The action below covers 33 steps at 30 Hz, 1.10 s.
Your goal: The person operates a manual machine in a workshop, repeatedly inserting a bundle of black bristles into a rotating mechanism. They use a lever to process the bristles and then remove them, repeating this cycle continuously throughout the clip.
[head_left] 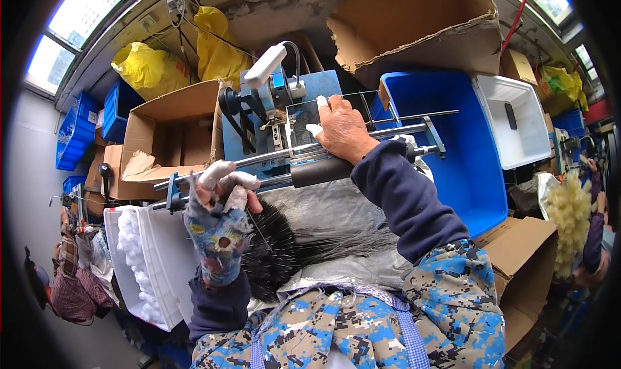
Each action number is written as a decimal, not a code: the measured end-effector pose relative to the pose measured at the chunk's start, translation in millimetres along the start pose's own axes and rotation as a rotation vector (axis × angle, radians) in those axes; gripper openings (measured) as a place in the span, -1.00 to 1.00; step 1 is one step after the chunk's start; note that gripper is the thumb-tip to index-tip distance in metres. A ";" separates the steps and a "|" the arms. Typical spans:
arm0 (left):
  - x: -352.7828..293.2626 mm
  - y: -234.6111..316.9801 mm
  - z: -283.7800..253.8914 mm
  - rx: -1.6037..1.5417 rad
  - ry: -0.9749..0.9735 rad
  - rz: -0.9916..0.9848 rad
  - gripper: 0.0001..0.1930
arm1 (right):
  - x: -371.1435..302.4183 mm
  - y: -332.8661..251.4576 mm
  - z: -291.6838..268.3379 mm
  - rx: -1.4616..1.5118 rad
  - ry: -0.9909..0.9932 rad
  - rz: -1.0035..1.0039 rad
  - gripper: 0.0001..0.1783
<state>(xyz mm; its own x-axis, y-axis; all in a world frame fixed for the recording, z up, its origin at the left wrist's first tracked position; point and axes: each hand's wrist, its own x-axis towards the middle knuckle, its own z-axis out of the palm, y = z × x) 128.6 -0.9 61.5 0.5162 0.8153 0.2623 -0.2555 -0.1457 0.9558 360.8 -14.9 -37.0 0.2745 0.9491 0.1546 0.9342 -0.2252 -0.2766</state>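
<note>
My left hand, in a worn patterned fingerless glove with white coverings on its fingertips, is closed at the left end of the machine's metal rails. A thin strand runs down from its fingers; what they grip is too small to make out. Below and beside it sits a round bundle of black bristles. Over the machine's work plate lies my right hand, fingers stretched forward, white wraps on the thumb and a fingertip. A small bench machine with a black belt wheel and a white lamp stands beyond.
Right of the machine is a blue bin, with a white bin beside it. Cardboard boxes stand left and at the back. A white crate holds fluffy white pieces. Grey sheeting covers my lap. Other people work at both sides.
</note>
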 end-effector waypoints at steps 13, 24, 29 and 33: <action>137.1 -135.2 207.4 1.121 -0.677 0.403 -0.69 | -20.0 12.4 4.1 0.118 -0.068 0.019 -0.58; 132.5 -110.0 188.5 1.388 -0.594 0.154 -0.70 | -15.7 -9.5 5.4 0.100 -0.101 -0.022 -0.61; 134.8 -114.1 169.0 1.302 -0.615 0.142 -0.70 | 4.2 -36.6 19.3 0.126 -0.047 -0.045 -0.62; 143.8 -124.2 142.0 1.218 -0.598 0.064 -0.69 | 22.6 -63.2 31.3 0.172 -0.010 -0.096 -0.63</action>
<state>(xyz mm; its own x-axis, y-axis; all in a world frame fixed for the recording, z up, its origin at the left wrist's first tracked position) 350.7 54.8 -0.7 0.8830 0.4684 0.0295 0.4260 -0.8262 0.3686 300.8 27.7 -45.8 0.1832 0.9667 0.1786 0.9032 -0.0938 -0.4188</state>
